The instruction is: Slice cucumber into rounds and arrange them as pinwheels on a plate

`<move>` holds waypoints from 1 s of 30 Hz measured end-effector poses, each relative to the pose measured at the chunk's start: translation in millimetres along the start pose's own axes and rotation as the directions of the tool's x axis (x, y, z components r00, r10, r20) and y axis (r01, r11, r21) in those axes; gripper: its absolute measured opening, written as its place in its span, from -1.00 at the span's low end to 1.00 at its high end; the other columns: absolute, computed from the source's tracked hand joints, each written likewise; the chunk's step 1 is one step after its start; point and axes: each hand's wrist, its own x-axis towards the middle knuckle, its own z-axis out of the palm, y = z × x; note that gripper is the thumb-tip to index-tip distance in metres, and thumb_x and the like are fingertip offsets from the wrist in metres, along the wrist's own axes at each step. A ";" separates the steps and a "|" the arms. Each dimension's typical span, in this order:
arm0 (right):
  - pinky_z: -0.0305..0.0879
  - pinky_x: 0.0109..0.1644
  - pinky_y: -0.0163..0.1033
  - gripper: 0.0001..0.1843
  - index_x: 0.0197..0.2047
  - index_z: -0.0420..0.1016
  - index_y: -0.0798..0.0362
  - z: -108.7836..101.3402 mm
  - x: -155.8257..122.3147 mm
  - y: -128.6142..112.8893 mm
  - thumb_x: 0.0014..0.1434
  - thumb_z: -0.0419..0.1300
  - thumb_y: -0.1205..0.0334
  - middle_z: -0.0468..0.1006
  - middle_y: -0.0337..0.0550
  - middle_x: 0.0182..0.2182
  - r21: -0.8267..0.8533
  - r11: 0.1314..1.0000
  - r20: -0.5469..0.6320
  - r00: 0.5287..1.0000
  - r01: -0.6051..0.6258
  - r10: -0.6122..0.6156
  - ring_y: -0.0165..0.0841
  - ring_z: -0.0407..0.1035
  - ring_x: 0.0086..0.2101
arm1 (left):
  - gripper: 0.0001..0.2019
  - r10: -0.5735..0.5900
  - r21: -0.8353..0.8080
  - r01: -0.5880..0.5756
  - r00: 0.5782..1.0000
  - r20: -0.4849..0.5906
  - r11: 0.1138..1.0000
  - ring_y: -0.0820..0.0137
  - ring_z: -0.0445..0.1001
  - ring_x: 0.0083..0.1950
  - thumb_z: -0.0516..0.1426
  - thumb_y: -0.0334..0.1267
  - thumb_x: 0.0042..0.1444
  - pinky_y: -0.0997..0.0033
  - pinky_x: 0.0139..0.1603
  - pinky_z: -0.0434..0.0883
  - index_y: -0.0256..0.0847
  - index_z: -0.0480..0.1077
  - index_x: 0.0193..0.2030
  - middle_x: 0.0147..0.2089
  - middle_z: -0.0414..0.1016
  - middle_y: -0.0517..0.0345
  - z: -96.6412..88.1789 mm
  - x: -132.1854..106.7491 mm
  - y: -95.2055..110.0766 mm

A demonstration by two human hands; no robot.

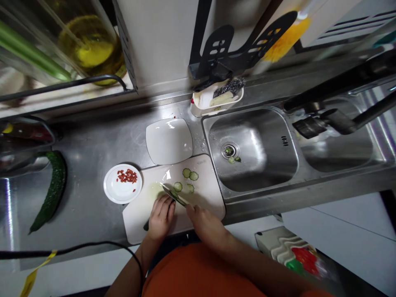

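Observation:
On the white cutting board (204, 206) my left hand (161, 216) is closed over a cucumber (146, 226), whose dark green end sticks out on the left. My right hand (208, 226) grips a knife (168, 190), its blade slanting up and left, close to the left fingertips. The knife's handle is hidden in the fist. Several pale cucumber slices (177, 187) lie on the board just beyond the blade.
Behind the board sits a white square plate (169, 142). To its left, a small white dish (114, 192) holds red pieces. A whole cucumber (55, 192) lies far left. At right is a steel sink (260, 165) with cucumber scraps by the drain, and a black faucet (312, 126).

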 end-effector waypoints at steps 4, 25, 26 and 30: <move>0.32 -0.34 -0.27 -0.59 -0.01 0.35 0.11 1.5 4.4 -1.1 0.22 -0.19 0.53 0.53 0.02 -0.24 0.004 1.000 0.006 1.000 0.010 -0.010 -0.24 0.47 -0.30 | -0.74 0.000 0.001 0.000 1.000 0.002 1.000 0.29 0.45 0.04 0.08 -0.40 0.17 0.15 0.13 0.37 -0.25 0.36 0.01 -0.05 0.50 -0.03 0.4 -0.3 -0.4; 0.27 -0.31 -0.30 -0.57 0.00 0.33 0.08 16.8 11.7 17.0 0.15 -0.13 0.55 0.50 -0.07 -0.24 0.044 0.998 -0.061 0.997 0.046 -0.043 -0.33 0.42 -0.31 | -0.71 -0.021 -0.023 0.021 1.000 0.000 1.000 0.29 0.43 0.04 0.08 -0.39 0.17 0.15 0.11 0.38 -0.24 0.34 0.05 -0.04 0.48 -0.04 0.7 -0.4 -0.2; 0.27 -0.33 -0.30 -0.56 0.01 0.32 0.08 14.7 9.9 18.5 0.15 -0.14 0.55 0.50 -0.08 -0.24 0.039 0.999 -0.056 0.998 0.031 -0.029 -0.34 0.43 -0.34 | -0.71 -0.026 -0.024 0.026 1.000 0.002 0.999 0.29 0.43 0.04 0.08 -0.39 0.17 0.16 0.12 0.38 -0.24 0.33 0.05 -0.03 0.47 -0.04 0.5 -0.3 0.0; 0.27 -0.35 -0.32 -0.57 0.04 0.30 0.05 6.3 0.9 21.7 0.18 -0.14 0.52 0.46 -0.06 -0.17 -0.041 0.999 -0.122 0.993 -0.005 0.000 -0.37 0.41 -0.37 | -0.70 -0.046 -0.023 0.046 0.999 0.022 0.999 0.29 0.41 0.05 0.06 -0.38 0.18 0.17 0.11 0.37 -0.24 0.31 0.06 -0.02 0.45 -0.05 -1.6 1.2 2.9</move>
